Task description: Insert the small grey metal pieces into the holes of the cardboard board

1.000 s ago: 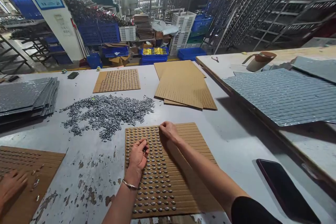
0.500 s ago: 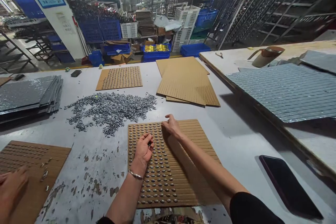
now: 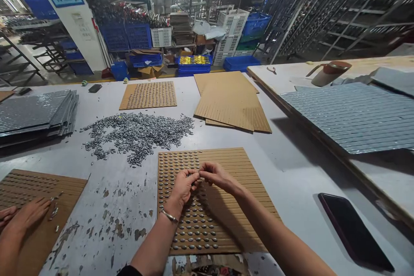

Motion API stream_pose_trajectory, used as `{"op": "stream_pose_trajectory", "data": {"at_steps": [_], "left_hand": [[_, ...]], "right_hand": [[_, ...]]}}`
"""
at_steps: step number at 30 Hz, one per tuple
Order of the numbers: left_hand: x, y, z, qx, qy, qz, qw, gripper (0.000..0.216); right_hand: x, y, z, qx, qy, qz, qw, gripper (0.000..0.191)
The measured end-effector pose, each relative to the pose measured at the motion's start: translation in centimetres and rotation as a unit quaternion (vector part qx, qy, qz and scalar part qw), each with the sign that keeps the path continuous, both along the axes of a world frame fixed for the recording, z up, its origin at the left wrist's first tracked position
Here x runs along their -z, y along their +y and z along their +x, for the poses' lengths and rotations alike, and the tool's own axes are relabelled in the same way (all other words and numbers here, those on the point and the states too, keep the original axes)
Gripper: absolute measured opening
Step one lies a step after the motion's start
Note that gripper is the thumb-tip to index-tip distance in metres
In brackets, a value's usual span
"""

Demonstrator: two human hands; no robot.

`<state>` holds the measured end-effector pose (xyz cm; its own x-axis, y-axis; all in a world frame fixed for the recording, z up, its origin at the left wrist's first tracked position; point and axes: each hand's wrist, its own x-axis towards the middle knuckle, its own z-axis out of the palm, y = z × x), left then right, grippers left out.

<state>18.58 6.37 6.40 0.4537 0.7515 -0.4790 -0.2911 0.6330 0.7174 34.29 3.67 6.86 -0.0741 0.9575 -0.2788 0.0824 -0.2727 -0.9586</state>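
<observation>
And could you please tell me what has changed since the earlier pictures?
The right hand has come back from the far edge of the cardboard sheet toward the person, and its fingertips now meet those of the left hand; whether anything passed between them is unclear. A co-worker's hand has reached rightward to some loose pieces. The metal pile and phone stayed put.

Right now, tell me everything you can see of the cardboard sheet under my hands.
The cardboard sheet is brown and flat, with straight grooves across it. It lies on the white table. Small shiny silver pieces sit in rows over its left part; on the right the grooves show plainly. Your left hand and right hand are over it; whether either touches it is unclear.
</observation>
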Motion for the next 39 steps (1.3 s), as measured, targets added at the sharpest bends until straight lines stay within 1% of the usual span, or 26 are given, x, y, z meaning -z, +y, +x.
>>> {"op": "stream_pose_trajectory", "data": {"at_steps": [2,3,4,6,8,11,15,17,19,20,21,23,25,27,29,31,34,39], "left_hand": [[0.3,-0.1,0.1,0.004,0.008,0.001,1.0,0.036],[0.4,-0.1,0.1,-0.008,0.006,-0.006,1.0,0.035],[0.4,-0.1,0.1,-0.03,0.001,-0.016,0.999,0.034],[0.3,-0.1,-0.1,-0.076,-0.01,-0.03,0.997,0.033],[0.1,-0.2,-0.3,-0.09,-0.019,-0.034,0.995,0.034],[0.0,-0.4,-0.7,-0.067,-0.021,-0.032,0.997,0.036],[0.7,-0.6,-1.0,-0.061,-0.03,-0.016,0.998,0.04],[1.1,-0.5,-0.9,-0.06,-0.035,-0.015,0.997,0.043],[1.3,-0.3,-0.9,-0.067,-0.036,-0.019,0.997,0.044],[1.3,-0.2,-0.9,-0.075,-0.038,-0.022,0.996,0.045],[1.2,-0.2,-0.9,-0.084,-0.043,-0.026,0.995,0.045],[1.1,-0.1,-1.1,-0.095,-0.058,-0.033,0.993,0.046],[0.9,-0.2,-1.2,-0.09,-0.074,-0.031,0.993,0.046],[0.7,-0.4,-1.3,-0.083,-0.076,-0.019,0.993,0.044],[0.7,-0.6,-1.2,-0.081,-0.07,0.0,0.994,0.041],[0.7,-0.8,-0.9,-0.078,-0.06,0.014,0.995,0.039],[0.8,-1.1,-0.5,-0.076,-0.049,0.028,0.995,0.039],[0.6,-1.4,0.1,-0.089,-0.041,0.039,0.994,0.038]], "right_hand": [[0.1,0.6,0.9,-0.041,-0.036,-0.021,0.998,0.027],[0.2,1.0,1.3,-0.038,-0.072,-0.021,0.996,0.025],[0.3,1.6,1.6,-0.017,-0.12,-0.014,0.993,0.023],[0.8,3.1,2.2,0.058,-0.225,0.01,0.973,0.019],[1.5,4.6,2.6,0.116,-0.296,0.022,0.948,0.017],[2.6,6.2,2.8,0.129,-0.331,0.009,0.935,0.015],[3.7,6.9,2.7,0.133,-0.365,-0.008,0.922,0.014],[4.0,7.1,2.6,0.139,-0.374,-0.011,0.917,0.013],[4.0,7.3,2.6,0.154,-0.379,-0.009,0.913,0.008],[4.0,7.2,2.5,0.162,-0.379,-0.006,0.911,0.01],[3.8,7.1,2.4,0.17,-0.379,-0.002,0.909,0.017],[3.3,6.1,1.8,0.195,-0.36,0.027,0.912,0.029],[2.6,4.5,0.9,0.2,-0.297,0.082,0.93,0.03],[1.9,2.5,-0.2,0.154,-0.202,0.121,0.96,0.032],[1.2,0.6,-1.2,0.09,-0.136,0.117,0.98,0.035],[0.8,-0.7,-1.9,0.062,-0.108,0.098,0.987,0.036],[0.4,-1.6,-2.2,0.074,-0.076,0.079,0.991,0.037],[0.3,-2.3,-2.9,0.124,0.015,0.046,0.991,0.041]]}}
